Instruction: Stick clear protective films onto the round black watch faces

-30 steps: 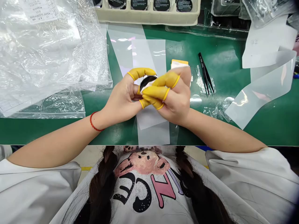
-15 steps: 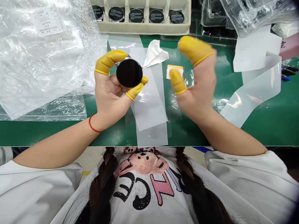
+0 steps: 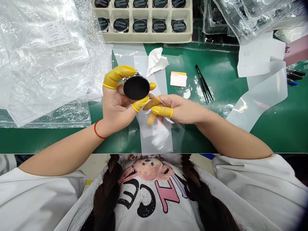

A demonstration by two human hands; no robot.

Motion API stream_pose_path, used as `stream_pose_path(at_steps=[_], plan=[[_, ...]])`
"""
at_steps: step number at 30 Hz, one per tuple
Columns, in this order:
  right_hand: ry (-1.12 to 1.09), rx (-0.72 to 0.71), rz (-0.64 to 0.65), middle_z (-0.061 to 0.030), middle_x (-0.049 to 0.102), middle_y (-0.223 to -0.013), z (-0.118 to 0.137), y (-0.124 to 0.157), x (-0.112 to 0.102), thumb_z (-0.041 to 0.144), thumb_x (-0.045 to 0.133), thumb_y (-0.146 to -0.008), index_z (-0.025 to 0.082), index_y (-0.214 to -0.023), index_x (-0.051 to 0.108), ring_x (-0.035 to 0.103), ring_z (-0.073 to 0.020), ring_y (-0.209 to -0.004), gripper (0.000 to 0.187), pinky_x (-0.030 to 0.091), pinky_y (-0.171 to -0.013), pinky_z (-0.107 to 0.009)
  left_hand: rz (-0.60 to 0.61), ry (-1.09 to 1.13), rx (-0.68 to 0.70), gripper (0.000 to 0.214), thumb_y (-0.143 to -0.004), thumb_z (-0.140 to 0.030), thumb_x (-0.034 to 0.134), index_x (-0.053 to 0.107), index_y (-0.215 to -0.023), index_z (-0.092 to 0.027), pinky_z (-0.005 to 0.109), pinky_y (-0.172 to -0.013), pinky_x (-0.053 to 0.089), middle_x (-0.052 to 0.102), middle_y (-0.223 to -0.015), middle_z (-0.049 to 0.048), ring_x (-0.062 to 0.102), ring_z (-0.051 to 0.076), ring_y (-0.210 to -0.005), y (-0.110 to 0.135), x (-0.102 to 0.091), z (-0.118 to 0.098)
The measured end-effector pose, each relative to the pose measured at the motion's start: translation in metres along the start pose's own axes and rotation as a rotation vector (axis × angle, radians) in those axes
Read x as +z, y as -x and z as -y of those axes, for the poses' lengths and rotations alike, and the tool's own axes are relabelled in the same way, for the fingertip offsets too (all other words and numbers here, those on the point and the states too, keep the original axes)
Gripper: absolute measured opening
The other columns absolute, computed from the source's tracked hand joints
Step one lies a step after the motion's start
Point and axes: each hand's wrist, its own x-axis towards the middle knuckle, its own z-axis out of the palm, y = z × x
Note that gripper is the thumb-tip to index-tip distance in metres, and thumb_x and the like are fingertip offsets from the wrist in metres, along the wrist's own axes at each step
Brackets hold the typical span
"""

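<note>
Well, the left hand (image 3: 115, 106) gripped a round black disc (image 3: 136, 87) by its edge, held above the green bench (image 3: 223, 141); the nearly shut right hand (image 3: 179, 109) seemed to pinch a thin strand (image 3: 160, 99) just beside it.

A green-topped workbench (image 3: 48, 142) runs straight across the room, its surface faintly glossy. Beyond its near edge lies a pale beige floor (image 3: 96, 166), marked by a yellow floor line (image 3: 89, 182) and, further along, a short blue band (image 3: 208, 156). Bright, even light falls over the bench.
</note>
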Motion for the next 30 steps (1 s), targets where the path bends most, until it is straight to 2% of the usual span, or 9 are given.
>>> stream_pose_path(at_steps=[2, 5, 7, 9, 13, 18, 21, 25, 30], plan=[[0.034, -0.048, -0.126, -0.0047, 0.074, -0.096, 0.002, 0.000, -0.004, 0.052, 0.076, -0.086, 0.021, -0.103, 0.064, 0.071, -0.0151, -0.085, 0.038, 0.059, -0.071, -0.027, 0.008, -0.034, -0.012, 0.061, -0.080, -0.049, 0.084, 0.045, -0.124, -0.032, 0.033, -0.083, 0.067, 0.071, -0.112, -0.0001, 0.078, 0.022, -0.101, 0.002, -0.001, 0.001], [0.082, -0.167, -0.424, -0.0047, 0.072, -0.109, 0.003, -0.001, -0.007, 0.058, 0.077, -0.084, 0.023, -0.106, 0.066, 0.070, -0.0175, -0.102, 0.043, 0.059, -0.083, -0.030, -0.012, -0.051, 0.070, 0.053, -0.083, -0.041, 0.082, 0.048, -0.124, -0.032, 0.033, -0.081, 0.069, 0.070, -0.118, 0.0014, 0.075, 0.024, -0.114, 0.003, 0.000, 0.000], [0.103, -0.205, -0.551, -0.0037, 0.071, -0.108, 0.005, -0.002, -0.007, 0.057, 0.076, -0.084, 0.023, -0.101, 0.067, 0.068, -0.0177, -0.104, 0.039, 0.059, -0.086, -0.031, 0.001, -0.059, 0.105, 0.048, -0.086, -0.031, 0.080, 0.051, -0.124, -0.033, 0.030, -0.081, 0.069, 0.069, -0.126, 0.0021, 0.072, 0.022, -0.119, 0.002, 0.001, 0.000], [0.097, -0.222, -0.612, -0.0026, 0.070, -0.103, 0.007, -0.003, -0.005, 0.053, 0.077, -0.085, 0.022, -0.094, 0.067, 0.068, -0.0170, -0.101, 0.034, 0.059, -0.088, -0.032, 0.018, -0.061, 0.170, 0.050, -0.085, -0.029, 0.081, 0.053, -0.126, -0.033, 0.029, -0.079, 0.070, 0.068, -0.133, 0.0033, 0.072, 0.022, -0.118, 0.001, 0.002, 0.004], [0.055, -0.231, -0.643, -0.0011, 0.068, -0.094, 0.008, -0.005, -0.001, 0.046, 0.078, -0.086, 0.021, -0.085, 0.066, 0.066, -0.0151, -0.094, 0.028, 0.058, -0.089, -0.032, 0.059, -0.075, 0.268, 0.062, -0.080, -0.037, 0.085, 0.048, -0.130, -0.031, 0.028, -0.071, 0.070, 0.067, -0.132, 0.0059, 0.070, 0.026, -0.124, 0.000, 0.004, 0.014], [0.058, -0.209, -0.637, -0.0006, 0.067, -0.086, 0.005, -0.008, -0.003, 0.037, 0.081, -0.083, 0.020, -0.080, 0.066, 0.064, -0.0146, -0.087, 0.023, 0.056, -0.085, -0.032, 0.123, -0.027, 0.174, 0.054, -0.083, -0.030, 0.081, 0.053, -0.129, -0.026, 0.029, -0.077, 0.069, 0.061, -0.140, 0.0068, 0.062, 0.028, -0.132, 0.005, 0.006, 0.010], [0.068, -0.240, -0.686, 0.0003, 0.068, -0.083, 0.012, -0.003, -0.010, 0.032, 0.079, -0.085, 0.020, -0.079, 0.066, 0.065, -0.0137, -0.084, 0.019, 0.055, -0.085, -0.032, 0.157, -0.036, 0.039, 0.056, -0.079, -0.031, 0.082, 0.053, -0.126, -0.025, 0.032, -0.082, 0.068, 0.057, -0.144, 0.0085, 0.055, 0.031, -0.140, 0.006, 0.004, 0.007], [0.086, -0.283, -0.769, 0.0009, 0.069, -0.087, 0.026, 0.008, -0.014, 0.028, 0.075, -0.088, 0.019, -0.080, 0.067, 0.064, -0.0125, -0.086, 0.015, 0.053, -0.089, -0.032, 0.286, 0.050, -0.264, 0.058, -0.077, -0.030, 0.084, 0.049, -0.123, -0.024, 0.035, -0.084, 0.067, 0.065, -0.124, 0.0073, 0.072, 0.024, -0.112, 0.002, -0.001, 0.009], [0.073, -0.238, -0.621, 0.0000, 0.069, -0.091, 0.023, 0.009, 0.000, 0.033, 0.078, -0.085, 0.018, -0.074, 0.067, 0.064, -0.0144, -0.095, 0.022, 0.054, -0.092, -0.033, 0.364, 0.192, -0.429, 0.060, -0.076, -0.028, 0.086, 0.048, -0.122, -0.023, 0.035, -0.082, 0.066, 0.069, -0.100, 0.0009, 0.076, 0.018, -0.087, -0.002, -0.001, 0.007]])
